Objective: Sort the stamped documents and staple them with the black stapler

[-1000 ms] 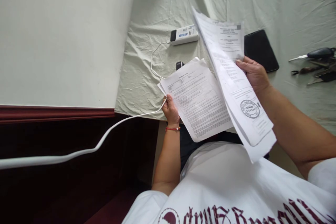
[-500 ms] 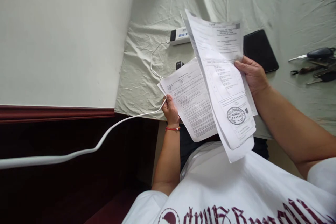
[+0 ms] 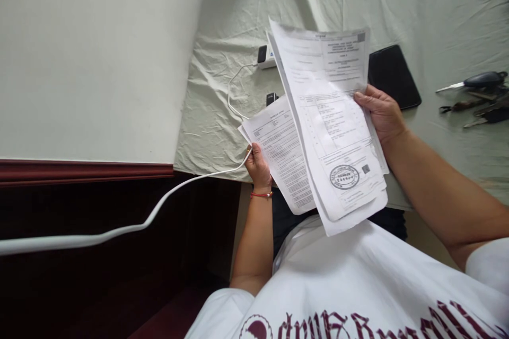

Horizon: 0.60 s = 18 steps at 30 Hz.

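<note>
My left hand (image 3: pixel 259 167), with a red string bracelet at the wrist, grips the lower left edge of printed sheets (image 3: pixel 274 143); its thumb lies on top. My right hand (image 3: pixel 384 114) pinches the right edge of several stamped papers (image 3: pixel 334 111), thumb in front and fingers hidden behind. These papers bear an oval stamp near the bottom and overlap the right part of the left hand's sheets. Both sets are held up over the table's near edge. A white cable (image 3: pixel 191 177) passes close by my left hand; whether it touches the fingers I cannot tell.
On the pale green tablecloth (image 3: pixel 230 26) lie a white power bank (image 3: pixel 265 56), a small black object (image 3: pixel 271 98), a black tablet or phone (image 3: pixel 393 77), and keys (image 3: pixel 487 95) at the right. A white panel (image 3: pixel 87 58) with a red edge stands left.
The left side of the stamped papers has swung left and flattened out, covering more of the other sheets and part of the power bank. Both hands stay nearly in place.
</note>
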{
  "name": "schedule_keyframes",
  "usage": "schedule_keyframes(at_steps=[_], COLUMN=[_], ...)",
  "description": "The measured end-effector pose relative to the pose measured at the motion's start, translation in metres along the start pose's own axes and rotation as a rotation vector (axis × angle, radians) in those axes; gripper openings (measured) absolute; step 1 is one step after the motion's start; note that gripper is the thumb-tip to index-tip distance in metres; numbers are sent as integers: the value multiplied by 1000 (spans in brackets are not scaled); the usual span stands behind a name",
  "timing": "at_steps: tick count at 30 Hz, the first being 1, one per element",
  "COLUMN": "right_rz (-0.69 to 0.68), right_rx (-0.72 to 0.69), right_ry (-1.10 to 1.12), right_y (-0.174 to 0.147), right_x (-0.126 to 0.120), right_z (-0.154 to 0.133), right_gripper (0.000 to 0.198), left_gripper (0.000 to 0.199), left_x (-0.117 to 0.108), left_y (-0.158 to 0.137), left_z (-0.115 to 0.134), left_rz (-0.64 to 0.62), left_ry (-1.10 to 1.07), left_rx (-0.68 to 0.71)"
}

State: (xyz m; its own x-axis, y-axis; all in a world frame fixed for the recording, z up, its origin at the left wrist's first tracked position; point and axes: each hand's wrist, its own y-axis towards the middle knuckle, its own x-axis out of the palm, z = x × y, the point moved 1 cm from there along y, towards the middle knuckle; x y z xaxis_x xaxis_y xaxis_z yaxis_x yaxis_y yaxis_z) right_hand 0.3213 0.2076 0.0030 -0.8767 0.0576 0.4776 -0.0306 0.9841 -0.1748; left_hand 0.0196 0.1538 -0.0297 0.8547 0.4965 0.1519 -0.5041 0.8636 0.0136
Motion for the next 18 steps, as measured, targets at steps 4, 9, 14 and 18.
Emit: schedule_keyframes(at_steps=[4,9,14,18], right_rz=[10,2,-9,-4], right_rx=[2,4,-17,-95], right_ry=[-9,26,24,42], right_y=[1,0,1,6], right_x=[1,1,-1,-1], right_z=[-1,-1,2,10], right_gripper=[37,35,35,36], left_gripper=[62,59,58,55], left_x=[-1,-1,1,2], left_y=[0,-1,-1,-2], left_z=[-1,1,2,3], left_rz=[9,5,9,11], left_ry=[45,25,1,42], left_rx=[-17,-10,-2,13])
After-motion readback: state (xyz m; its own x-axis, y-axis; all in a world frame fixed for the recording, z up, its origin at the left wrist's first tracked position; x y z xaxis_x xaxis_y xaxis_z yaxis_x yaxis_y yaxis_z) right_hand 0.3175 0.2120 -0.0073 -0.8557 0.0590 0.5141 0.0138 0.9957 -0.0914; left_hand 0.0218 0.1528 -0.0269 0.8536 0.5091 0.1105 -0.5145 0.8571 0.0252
